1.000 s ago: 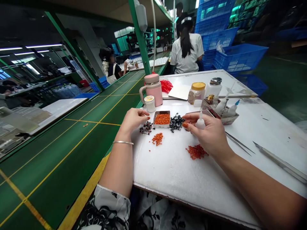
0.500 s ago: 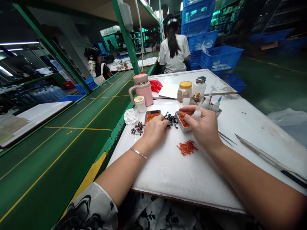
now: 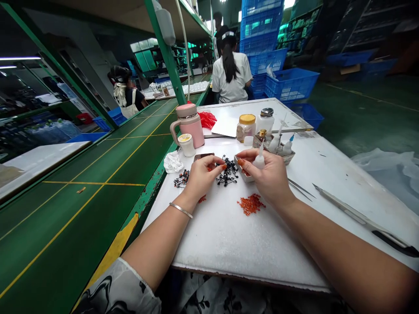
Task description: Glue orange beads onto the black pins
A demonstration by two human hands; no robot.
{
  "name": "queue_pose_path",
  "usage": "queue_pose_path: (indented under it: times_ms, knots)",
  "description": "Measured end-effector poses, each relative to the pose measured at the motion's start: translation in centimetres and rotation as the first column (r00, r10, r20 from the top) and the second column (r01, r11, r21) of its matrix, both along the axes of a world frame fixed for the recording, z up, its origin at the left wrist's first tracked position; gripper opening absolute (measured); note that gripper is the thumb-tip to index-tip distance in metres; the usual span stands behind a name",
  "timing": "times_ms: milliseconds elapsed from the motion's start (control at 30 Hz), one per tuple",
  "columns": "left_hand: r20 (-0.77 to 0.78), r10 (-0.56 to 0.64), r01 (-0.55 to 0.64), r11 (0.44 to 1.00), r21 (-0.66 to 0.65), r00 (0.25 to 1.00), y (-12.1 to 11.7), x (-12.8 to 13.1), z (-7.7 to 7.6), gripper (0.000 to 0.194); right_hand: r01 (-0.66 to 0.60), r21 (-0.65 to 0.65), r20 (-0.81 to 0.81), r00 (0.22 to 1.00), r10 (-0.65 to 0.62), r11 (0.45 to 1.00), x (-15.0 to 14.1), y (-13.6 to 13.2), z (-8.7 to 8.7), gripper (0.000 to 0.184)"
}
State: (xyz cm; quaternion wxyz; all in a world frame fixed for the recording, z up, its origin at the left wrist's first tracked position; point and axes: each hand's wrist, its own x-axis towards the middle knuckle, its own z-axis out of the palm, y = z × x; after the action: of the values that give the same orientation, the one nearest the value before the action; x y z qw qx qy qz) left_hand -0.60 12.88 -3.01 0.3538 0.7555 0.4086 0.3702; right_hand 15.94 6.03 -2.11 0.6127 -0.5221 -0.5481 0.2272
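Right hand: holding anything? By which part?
The right hand holds a small white dropper bottle by its lower body, with the nozzle pointing up.

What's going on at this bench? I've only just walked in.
A person's right hand pinches a small white dropper bottle above a metal tray, while the left hand sits beside a tangle of black wiry pieces. A pile of orange beads lies loose on the white bench top.

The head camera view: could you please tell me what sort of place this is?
Probably a small-parts assembly workshop: long green workbenches, stacked blue plastic crates, and loose orange beads with small black pieces on a white table.
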Motion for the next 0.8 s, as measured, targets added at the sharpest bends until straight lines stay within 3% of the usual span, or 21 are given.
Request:
queue_pose_path:
  times_ms: [100,267,567,800]
  knots:
    - [0.255,0.001,0.068,0.962,-0.263,0.967,0.26,-0.31,0.20,0.031,-0.006,-0.024,0.009,1.000,0.006,1.000,0.02,0.07,-0.15,0.022]
    - [0.428,0.036,0.181,0.872,-0.456,0.903,0.35,-0.37,0.20,0.033,-0.024,-0.044,0.025,0.999,0.025,0.999,-0.06,0.17,-0.35,0.021]
    - [0.258,-0.116,0.220,0.879,-0.423,0.959,0.30,-0.27,-0.11,0.035,-0.036,-0.060,0.021,0.999,0.037,0.998,0.05,0.12,-0.21,0.019]
    - [0.049,-0.140,0.148,0.955,-0.256,0.989,-0.05,-0.20,0.18,0.024,-0.023,-0.058,0.035,0.999,0.025,0.998,-0.02,0.16,-0.25,0.017]
